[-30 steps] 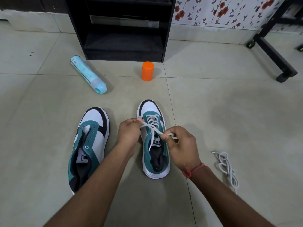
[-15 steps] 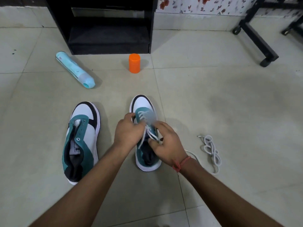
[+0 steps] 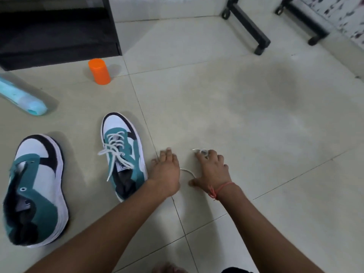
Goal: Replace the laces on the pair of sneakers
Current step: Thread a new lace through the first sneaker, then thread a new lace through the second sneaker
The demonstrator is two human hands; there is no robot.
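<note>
Count: two sneakers, two hands, one loose lace, one orange cup, one pale blue tube, all on the tiled floor point(image 3: 246, 107).

Left sneaker point(image 3: 37, 192): teal, white and black, lies at the left edge of view, eyelets bare, no lace in it. Right sneaker point(image 3: 123, 152): same colours, stands just right of the first, toe pointing away. A white lace is threaded through its eyelets; the two free ends hang loose, one out to the left, one trailing down over the tongue.

Loose lace point(image 3: 188, 171): white, lies on the floor right of the laced sneaker. A short curve of it shows between the two hands; another bit shows at the fingertips of the right hand. The rest is hidden under the hands.

Left hand point(image 3: 166, 170): flat on the floor just beside the right sneaker's outer side, fingers straight and together, gripping nothing. The lace curve starts at its right edge.

Right hand point(image 3: 211, 168): just right of the left hand, palm down, fingers curled and pinching the lace's bunched end against the floor. A red thread point(image 3: 220, 189) circles its wrist.

Orange cup point(image 3: 99, 71): upright, well beyond the sneakers, near a black cabinet point(image 3: 57, 30). Blue tube point(image 3: 22, 96): lies on its side at the left. Black wheeled frame point(image 3: 248, 24): far right.
</note>
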